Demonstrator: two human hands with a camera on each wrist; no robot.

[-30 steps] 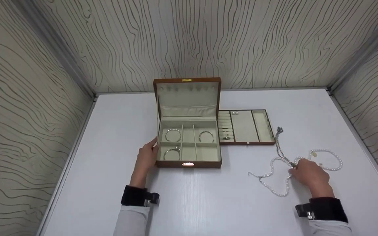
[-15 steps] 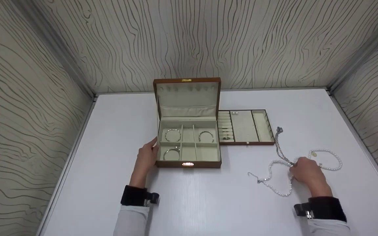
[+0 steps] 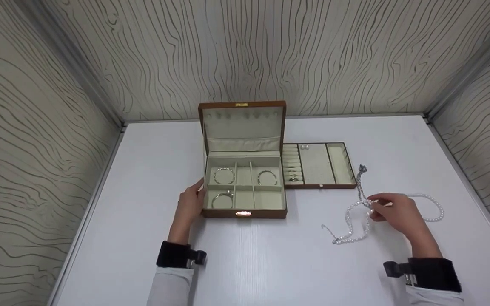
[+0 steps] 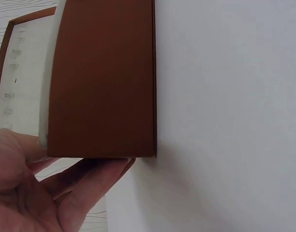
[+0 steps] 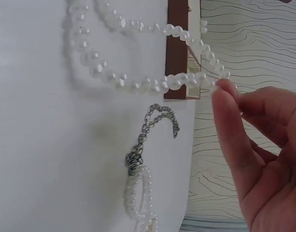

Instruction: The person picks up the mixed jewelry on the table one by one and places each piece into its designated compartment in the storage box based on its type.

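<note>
My left hand (image 3: 190, 204) rests against the left wall of an open brown jewelry box (image 3: 245, 213). In the left wrist view its fingers (image 4: 97, 186) press along the box's side, partly hidden behind the front panel. My right hand (image 3: 398, 212) pinches a pearl necklace (image 3: 348, 225) between thumb and fingertips. From that pinch two strands of pearls (image 5: 133, 86) hang away in the right wrist view, raised off the table near the hand. Below the hand lie a silver chain necklace (image 5: 142, 137) and another strand of pearls (image 5: 148, 193), partly covered by the hand in the head view.
Bracelets (image 3: 223, 175) lie in several compartments of the box, whose lid (image 3: 243, 123) stands up. A shallow tray (image 3: 318, 163) sits right of the box with rings (image 3: 292, 178) and pearl earrings (image 3: 304, 147). The white table (image 3: 245, 259) is enclosed by patterned walls (image 3: 245, 55).
My right hand has risen slightly and turned, drawing the pearl necklace up, with its loop pulled up and leftward. My left hand stays at the box.
</note>
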